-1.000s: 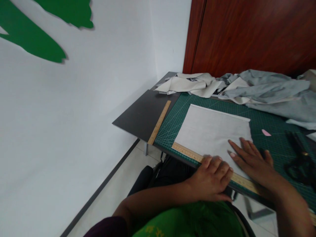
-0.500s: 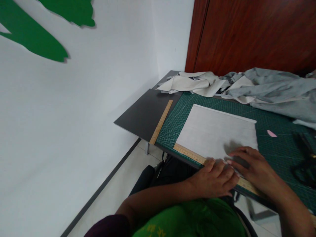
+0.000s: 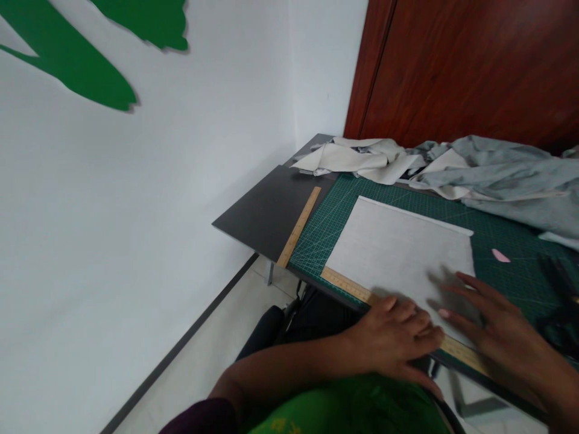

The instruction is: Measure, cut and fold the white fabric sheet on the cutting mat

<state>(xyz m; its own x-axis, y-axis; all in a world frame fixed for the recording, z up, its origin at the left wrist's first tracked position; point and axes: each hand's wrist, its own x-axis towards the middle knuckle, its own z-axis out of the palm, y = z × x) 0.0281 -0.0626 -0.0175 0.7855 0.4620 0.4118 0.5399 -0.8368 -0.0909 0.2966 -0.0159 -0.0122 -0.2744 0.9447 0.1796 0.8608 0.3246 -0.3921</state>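
A sheet of white fabric [image 3: 393, 247] lies flat on the green cutting mat [image 3: 301, 250], a narrow folded strip along its far edge. Along its near edge runs a wooden ruler [image 3: 346, 284]. Across the ruler's middle rests my left hand [image 3: 398, 334], palm down, fingers lying flat and thumb stretched out below the table edge. My right hand [image 3: 493, 316] hovers over the fabric's near right corner, open and holding nothing, its fingers spread and casting a shadow.
A second wooden ruler [image 3: 298, 228] lies at the mat's left edge on the dark table [image 3: 257, 208]. Crumpled grey and cream fabric [image 3: 502, 172] is heaped along the back. At right are a small pink piece [image 3: 500, 255] and black scissors [image 3: 558, 289]. A white wall [image 3: 181, 181] stands left.
My right hand has lifted off the ruler and moved right, its fingers spreading. My left hand stays on the ruler, its thumb now extended. The view has shifted slightly.
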